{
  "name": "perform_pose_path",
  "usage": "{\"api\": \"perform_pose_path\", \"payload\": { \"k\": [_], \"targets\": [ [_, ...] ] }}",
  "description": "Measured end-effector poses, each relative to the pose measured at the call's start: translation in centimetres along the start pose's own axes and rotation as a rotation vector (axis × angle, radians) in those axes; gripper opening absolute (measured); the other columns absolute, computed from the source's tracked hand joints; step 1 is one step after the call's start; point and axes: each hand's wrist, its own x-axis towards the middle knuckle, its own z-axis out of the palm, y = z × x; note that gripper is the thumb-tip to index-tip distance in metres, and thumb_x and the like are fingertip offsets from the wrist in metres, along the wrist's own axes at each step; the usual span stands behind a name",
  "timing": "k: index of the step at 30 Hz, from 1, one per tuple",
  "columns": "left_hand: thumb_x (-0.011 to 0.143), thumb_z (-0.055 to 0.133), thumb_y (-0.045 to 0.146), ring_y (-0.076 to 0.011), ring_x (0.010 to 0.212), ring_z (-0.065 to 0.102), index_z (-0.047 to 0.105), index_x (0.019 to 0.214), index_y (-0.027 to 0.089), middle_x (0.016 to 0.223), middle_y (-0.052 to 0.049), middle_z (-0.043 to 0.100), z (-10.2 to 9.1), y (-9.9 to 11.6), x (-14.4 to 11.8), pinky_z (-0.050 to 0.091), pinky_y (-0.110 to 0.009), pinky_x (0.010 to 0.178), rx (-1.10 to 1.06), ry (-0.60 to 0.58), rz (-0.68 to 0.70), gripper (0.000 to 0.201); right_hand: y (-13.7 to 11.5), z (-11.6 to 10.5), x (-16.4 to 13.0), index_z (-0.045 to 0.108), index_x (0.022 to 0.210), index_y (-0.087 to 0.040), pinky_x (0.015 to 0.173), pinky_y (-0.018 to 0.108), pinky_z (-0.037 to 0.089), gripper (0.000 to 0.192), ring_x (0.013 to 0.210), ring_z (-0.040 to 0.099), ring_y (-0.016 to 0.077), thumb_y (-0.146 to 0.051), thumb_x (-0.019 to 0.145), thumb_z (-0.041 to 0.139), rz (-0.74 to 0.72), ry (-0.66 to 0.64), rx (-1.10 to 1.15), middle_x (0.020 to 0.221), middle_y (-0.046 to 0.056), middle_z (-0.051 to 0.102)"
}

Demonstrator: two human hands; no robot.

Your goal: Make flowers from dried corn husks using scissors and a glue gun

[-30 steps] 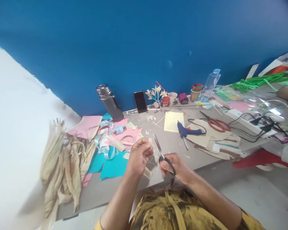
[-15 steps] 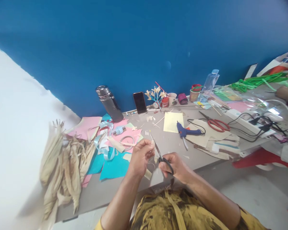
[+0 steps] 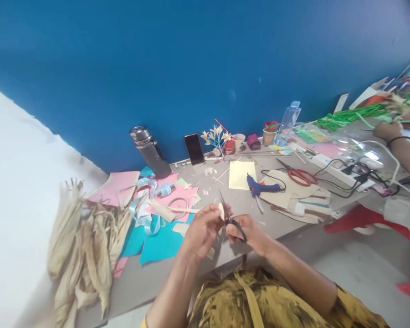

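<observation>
Pinched between the fingers of my left hand (image 3: 205,226) is a small cream-coloured piece of husk (image 3: 221,211). My right hand (image 3: 248,231) grips black-handled scissors (image 3: 238,229), their blades pointing up and away from me, right beside the husk piece. Whether the blades touch it I cannot tell. Pale scraps lie on the table under and around both hands. To the left are blue paper sheets (image 3: 164,246), a light blue ribbon (image 3: 152,225) and a bundle of dried corn husks (image 3: 94,255) hanging over the table edge.
A blue glue gun (image 3: 263,187) and red-handled scissors (image 3: 302,176) lie to the right, near a white power strip (image 3: 341,172) with cables. Along the wall stand a thermos (image 3: 150,152), a phone (image 3: 194,149), husk flowers (image 3: 216,136) and a bottle (image 3: 287,122). A co-worker's hand (image 3: 388,131) shows at far right.
My left hand has turned and shifted, bringing the husk piece closer alongside the scissor blades. The camera view has swung slightly right, revealing more of the co-worker's arm.
</observation>
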Motion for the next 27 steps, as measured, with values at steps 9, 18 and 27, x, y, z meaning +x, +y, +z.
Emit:
{"api": "perform_pose_path", "payload": {
  "k": [9, 18, 27],
  "targets": [
    [0.066, 0.074, 0.014, -0.0153, 0.067, 0.064, 0.063, 0.068, 0.015, 0.072, -0.004, 0.067, -1.4, -0.2, 0.6, 0.053, -0.026, 0.063, -0.248, 0.166, -0.053, 0.011, 0.5, 0.9, 0.4, 0.068, 0.082, -0.012, 0.048, 0.02, 0.027, 0.054, 0.053, 0.041, 0.0074, -0.061, 0.063, 0.083, 0.151, -0.085, 0.307, 0.074, 0.006, 0.068],
    [0.064, 0.08, 0.021, -0.012, 0.07, 0.059, 0.057, 0.07, 0.018, 0.07, 0.002, 0.06, -3.4, 2.7, 0.7, 0.051, -0.025, 0.065, -0.104, 0.227, 0.177, 0.024, 1.0, -1.3, 2.1, 0.071, 0.098, -0.014, 0.057, 0.029, 0.042, 0.032, 0.061, 0.058, 0.0182, -0.04, 0.079, 0.071, 0.016, 0.332, -0.309, 0.074, 0.006, 0.07],
    [0.063, 0.08, 0.019, -0.0138, 0.068, 0.063, 0.057, 0.073, 0.018, 0.07, 0.0, 0.066, -2.6, 2.6, 0.9, 0.051, -0.029, 0.069, -0.122, 0.167, 0.104, 0.025, 3.3, -2.9, 1.4, 0.068, 0.117, -0.016, 0.086, 0.038, 0.049, 0.028, 0.096, 0.065, 0.0283, -0.017, 0.093, 0.054, -0.184, 0.404, -1.22, 0.108, 0.015, 0.073]
  ]
}}
